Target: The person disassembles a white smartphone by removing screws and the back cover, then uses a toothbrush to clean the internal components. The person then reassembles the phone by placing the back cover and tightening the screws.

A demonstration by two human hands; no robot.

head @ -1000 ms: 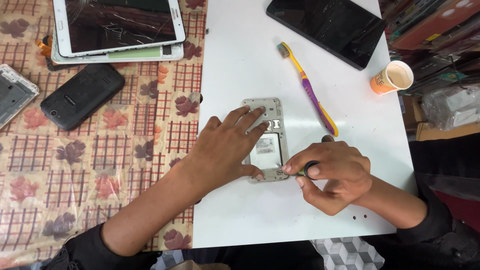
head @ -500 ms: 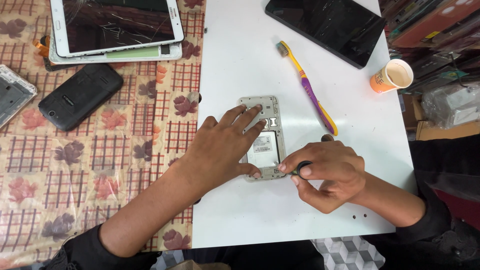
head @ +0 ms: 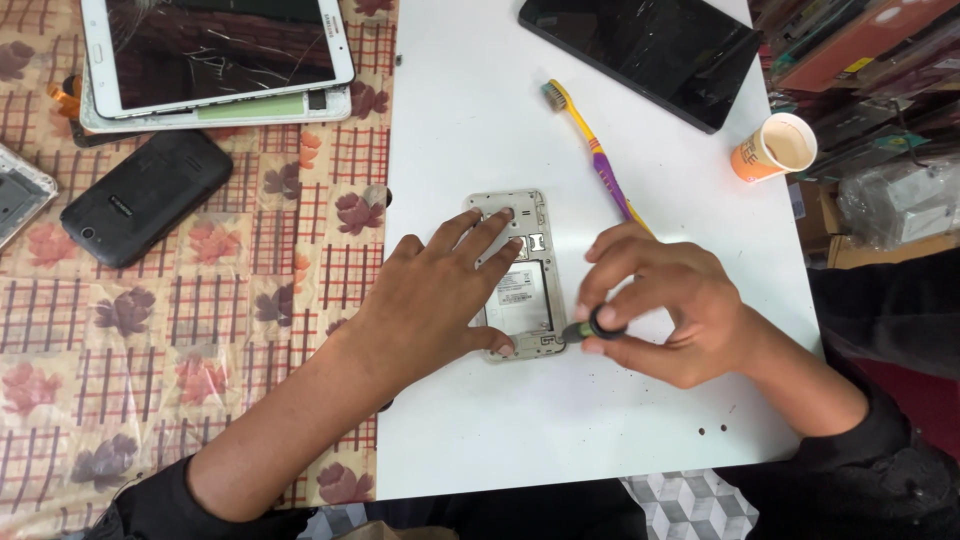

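An opened phone (head: 520, 285) with its back cover off lies on the white board (head: 480, 420). My left hand (head: 430, 290) rests flat on the phone's left side, fingers spread, pinning it down. A small screwdriver (head: 590, 328) with a black handle is pinched in the fingers of my right hand (head: 670, 305). Its tip touches the phone's lower right corner.
A yellow and purple toothbrush (head: 598, 155) lies just beyond the phone. A black tablet (head: 650, 50) and an orange paper cup (head: 775, 148) are at the far right. On the patterned cloth sit a cracked white tablet (head: 215, 55) and a black phone (head: 145, 195).
My right hand has shifted its grip on the screwdriver and the fingers have turned around the handle. My left hand stays on the phone.
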